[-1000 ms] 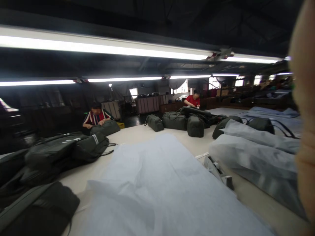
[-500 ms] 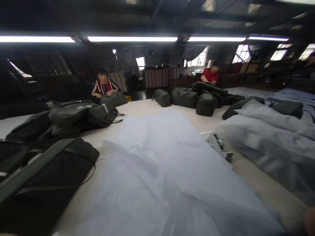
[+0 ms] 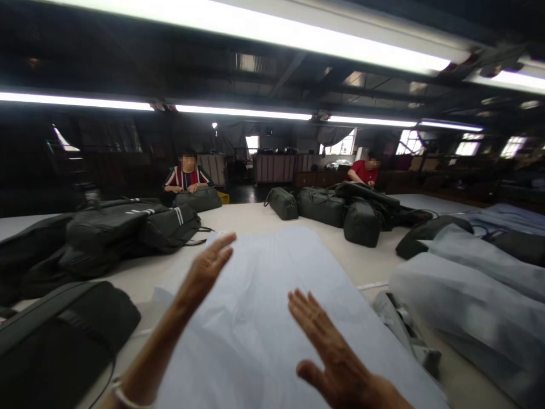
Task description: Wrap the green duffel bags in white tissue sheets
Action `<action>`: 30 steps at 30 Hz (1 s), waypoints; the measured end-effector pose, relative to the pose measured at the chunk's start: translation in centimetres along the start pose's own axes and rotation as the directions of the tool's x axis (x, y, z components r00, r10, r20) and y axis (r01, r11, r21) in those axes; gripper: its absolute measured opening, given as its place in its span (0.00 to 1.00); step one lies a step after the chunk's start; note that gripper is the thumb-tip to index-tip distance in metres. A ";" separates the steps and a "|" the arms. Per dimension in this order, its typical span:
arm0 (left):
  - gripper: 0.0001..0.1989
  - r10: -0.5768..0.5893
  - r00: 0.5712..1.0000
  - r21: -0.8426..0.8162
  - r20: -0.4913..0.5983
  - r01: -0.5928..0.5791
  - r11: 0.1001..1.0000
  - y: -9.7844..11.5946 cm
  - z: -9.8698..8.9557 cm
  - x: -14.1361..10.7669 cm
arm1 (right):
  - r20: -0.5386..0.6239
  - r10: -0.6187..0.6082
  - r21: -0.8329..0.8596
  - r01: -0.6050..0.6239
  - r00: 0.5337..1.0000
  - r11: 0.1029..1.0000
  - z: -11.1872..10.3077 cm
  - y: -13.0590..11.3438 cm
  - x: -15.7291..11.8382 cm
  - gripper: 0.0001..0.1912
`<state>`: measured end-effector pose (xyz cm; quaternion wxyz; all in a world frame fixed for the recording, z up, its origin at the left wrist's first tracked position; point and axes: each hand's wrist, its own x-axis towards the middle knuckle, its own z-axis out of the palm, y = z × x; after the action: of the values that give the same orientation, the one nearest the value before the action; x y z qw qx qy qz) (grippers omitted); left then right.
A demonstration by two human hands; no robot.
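A large pale, thin plastic sheet or bag [image 3: 251,318] lies crinkled across the white table [image 3: 238,218] in front of me. My left hand [image 3: 210,261] reaches over its left part, fingers stretched out and holding nothing. Over its right half is my right hand [image 3: 323,341], flat with the thumb held away from the fingers, also without anything in it. Whether either palm touches the sheet I cannot tell. To the left lies a dark green bag [image 3: 72,335] with a thin cord. A grey tape dispenser-like object [image 3: 404,329] sits beside the sheet on the right.
Dark bags with white stripes [image 3: 123,227] are heaped at the left. Several dark duffel bags [image 3: 321,205] stand at the far side. Translucent plastic [image 3: 472,307] covers the right. One person [image 3: 187,177] handles a bag at the far left; another person in red [image 3: 361,171] works beyond the duffels.
Both my hands have come into view from the lower edges and now extend over the sheet. The camera has tilted upward, so the table scene sits lower. The far bags look unmoved.
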<state>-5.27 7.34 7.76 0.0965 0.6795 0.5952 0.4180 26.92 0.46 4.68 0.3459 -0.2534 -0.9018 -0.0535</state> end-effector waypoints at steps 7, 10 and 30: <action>0.41 -0.355 0.910 0.544 0.214 0.191 0.817 -8.8 16.6 -0.3 | -0.091 -0.116 -0.449 0.063 0.989 0.891 26.0 11.6 -11.1 0.27; 0.41 -0.435 0.869 0.659 0.237 0.185 0.729 -13.1 19.8 -0.3 | -0.050 -0.188 -0.498 0.139 0.981 0.856 30.5 15.2 -11.5 0.28; 0.31 -0.433 0.519 0.436 0.737 0.125 0.891 -18.4 19.8 -3.8 | 0.424 0.418 0.058 -0.485 0.804 0.873 34.1 19.3 -2.7 0.33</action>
<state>-4.97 16.20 -18.07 0.3128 0.6937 0.6448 -0.0718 17.80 25.33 -24.33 0.1775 -0.4372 -0.8675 0.1574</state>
